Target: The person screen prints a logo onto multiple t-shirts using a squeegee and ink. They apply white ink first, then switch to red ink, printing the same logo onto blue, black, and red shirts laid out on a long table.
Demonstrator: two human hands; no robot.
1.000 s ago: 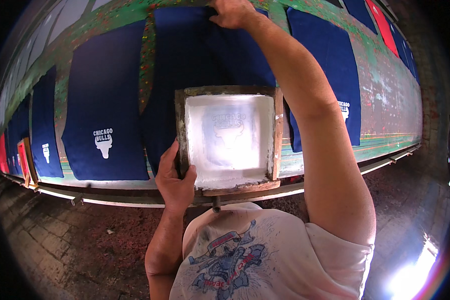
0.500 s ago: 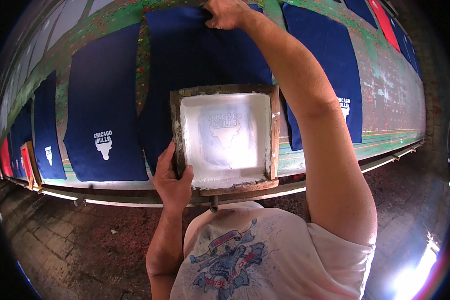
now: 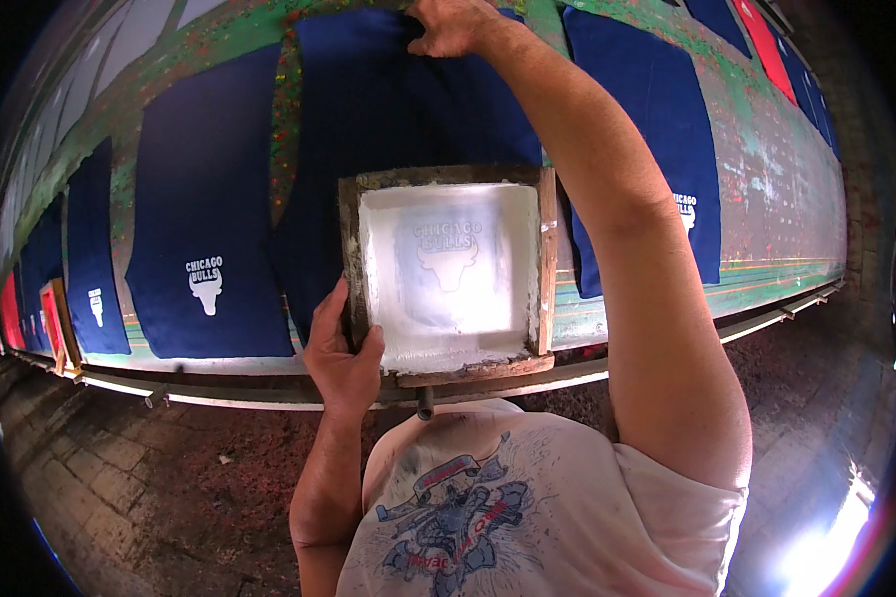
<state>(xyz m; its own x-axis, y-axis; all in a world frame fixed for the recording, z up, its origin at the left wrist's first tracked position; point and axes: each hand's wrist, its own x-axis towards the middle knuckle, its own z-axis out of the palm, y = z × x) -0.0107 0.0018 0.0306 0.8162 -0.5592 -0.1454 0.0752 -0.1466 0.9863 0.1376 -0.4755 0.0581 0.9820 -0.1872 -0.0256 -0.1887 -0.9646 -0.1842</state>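
A wooden-framed screen (image 3: 548, 261) with a pale mesh and a faint logo lies over the lower part of a navy fabric panel (image 3: 388, 109). My left hand (image 3: 343, 353) grips the screen's left side near the lower corner, thumb on the frame's inner edge. My right hand (image 3: 448, 28) reaches to the far end of the same panel, fingers curled on the creased cloth, their tips partly hidden at the top of the view.
Navy panels with white printed logos (image 3: 199, 179) lie on either side along a long, paint-stained table (image 3: 777, 219). A smaller wooden frame (image 3: 60, 328) stands at left. Red and grey pieces (image 3: 767, 50) lie farther off. A metal rail runs along the near edge, above a dirty floor.
The scene has shifted slightly leftward in the view since one second ago. Both hands keep their hold and their places relative to the screen and cloth, with only slight movement.
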